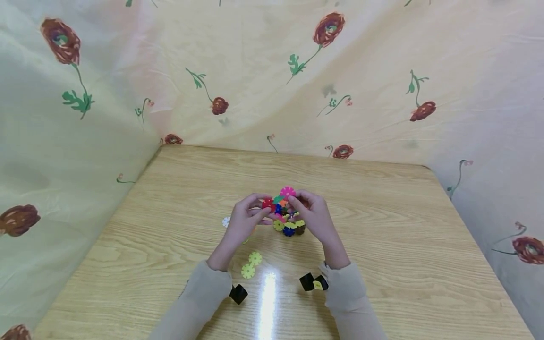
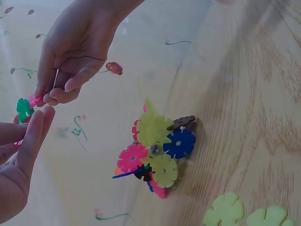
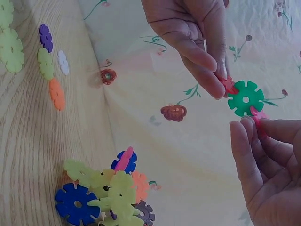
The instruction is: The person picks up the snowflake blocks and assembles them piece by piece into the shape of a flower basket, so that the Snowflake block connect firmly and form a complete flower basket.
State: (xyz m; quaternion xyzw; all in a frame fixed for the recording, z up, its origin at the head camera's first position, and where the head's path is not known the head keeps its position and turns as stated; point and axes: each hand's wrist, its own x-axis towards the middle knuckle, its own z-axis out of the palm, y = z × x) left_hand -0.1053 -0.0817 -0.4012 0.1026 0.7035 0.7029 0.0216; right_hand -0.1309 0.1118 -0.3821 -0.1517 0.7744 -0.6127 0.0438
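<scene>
Wooden table (image 1: 382, 236): one. Left hand (image 1: 244, 219): red disc (image 1: 267, 204) pinched. Right hand (image 1: 315, 215): pink disc (image 1: 287, 192) pinched. Cluster of discs (image 2: 153, 129): set on the table, near the hands. Green disc (image 3: 239, 103): held above the table, between red and pink; it could be popped loose if either were twisted.

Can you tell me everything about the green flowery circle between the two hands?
The green disc is flat and round, with notches around its rim and a small round hole in the middle. It looks like plastic. It is held up off the table, touching a red disc pinched by the left hand and a pink disc pinched by the right hand. Its notches seem slotted into both.
</scene>
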